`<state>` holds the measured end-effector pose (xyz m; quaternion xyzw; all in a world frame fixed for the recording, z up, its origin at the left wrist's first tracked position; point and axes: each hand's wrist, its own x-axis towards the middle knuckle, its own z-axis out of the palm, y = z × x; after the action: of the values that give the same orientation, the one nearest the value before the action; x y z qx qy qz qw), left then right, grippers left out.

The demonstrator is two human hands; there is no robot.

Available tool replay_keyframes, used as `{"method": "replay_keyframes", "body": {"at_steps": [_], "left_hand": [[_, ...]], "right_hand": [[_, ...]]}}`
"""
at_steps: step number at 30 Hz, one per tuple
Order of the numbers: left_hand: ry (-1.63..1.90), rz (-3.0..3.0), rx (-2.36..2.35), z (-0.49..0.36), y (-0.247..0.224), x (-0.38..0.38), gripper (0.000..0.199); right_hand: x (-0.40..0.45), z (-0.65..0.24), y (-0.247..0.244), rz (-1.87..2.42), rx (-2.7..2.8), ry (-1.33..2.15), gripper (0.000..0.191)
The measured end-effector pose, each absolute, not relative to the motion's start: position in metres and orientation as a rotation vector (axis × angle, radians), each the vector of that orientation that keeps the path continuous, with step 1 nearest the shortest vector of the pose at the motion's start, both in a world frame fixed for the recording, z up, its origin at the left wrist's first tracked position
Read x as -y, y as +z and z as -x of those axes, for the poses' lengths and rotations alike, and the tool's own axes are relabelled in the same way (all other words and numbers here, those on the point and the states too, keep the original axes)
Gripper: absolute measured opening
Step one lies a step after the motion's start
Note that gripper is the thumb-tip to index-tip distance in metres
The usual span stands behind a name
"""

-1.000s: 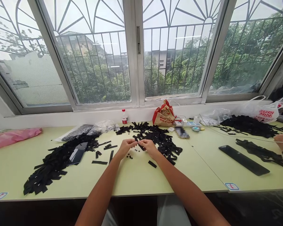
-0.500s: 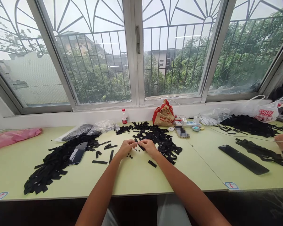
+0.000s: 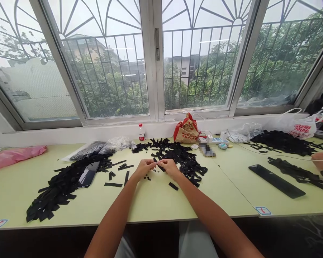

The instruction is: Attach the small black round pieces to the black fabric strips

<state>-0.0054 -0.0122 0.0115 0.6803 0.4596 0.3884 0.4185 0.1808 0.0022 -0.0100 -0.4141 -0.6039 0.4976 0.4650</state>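
My left hand [image 3: 144,167] and my right hand [image 3: 170,167] meet fingertip to fingertip over the table. Both are closed in a pinch on a short black fabric strip [image 3: 161,168], which shows partly between and below the fingers. Any smaller part at the fingertips is too small to make out. Several small black rings [image 3: 147,177] lie on the table just under my left hand. Beyond and right of my hands spreads a loose heap of black strips [image 3: 188,163]. A single black strip [image 3: 173,186] rests below my right wrist.
Left on the pale green table [image 3: 156,208] is a long pile of black strips [image 3: 53,191] with a dark glossy panel [image 3: 88,175] on it. A bottle [image 3: 142,132] and paper bag [image 3: 186,130] stand at the back. Another person's hand [image 3: 322,160] is at far right, near a black flat bar [image 3: 276,181].
Both hands stay in nearly the same place and keep their pinch. The whole view has shifted very slightly; nothing else has visibly moved.
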Motion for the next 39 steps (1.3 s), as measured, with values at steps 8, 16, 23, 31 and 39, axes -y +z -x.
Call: {"method": "replay_keyframes", "body": {"at_steps": [8, 16, 23, 31, 39], "left_hand": [[0.971, -1.694, -1.119, 0.006, 0.015, 0.014, 0.038], [0.951, -1.709, -1.114, 0.005, 0.019, 0.016, 0.03], [0.936, -1.703, -1.093, 0.005, 0.018, 0.017, 0.03], [0.994, -1.652, -1.061, 0.004, 0.009, 0.01, 0.031], [1.086, -1.764, -1.229, 0.002, -0.005, -0.002, 0.031]], "right_hand": [[-0.001, -0.183, -0.006, 1.007, 1.497, 1.227, 0.041], [-0.003, -0.186, -0.01, 0.994, 1.56, 1.258, 0.042], [-0.003, -0.185, -0.011, 0.999, 1.548, 1.255, 0.043], [-0.003, -0.181, -0.01, 1.009, 1.487, 1.238, 0.042], [-0.01, -0.178, -0.019, 0.974, 1.482, 1.221, 0.041]]}}
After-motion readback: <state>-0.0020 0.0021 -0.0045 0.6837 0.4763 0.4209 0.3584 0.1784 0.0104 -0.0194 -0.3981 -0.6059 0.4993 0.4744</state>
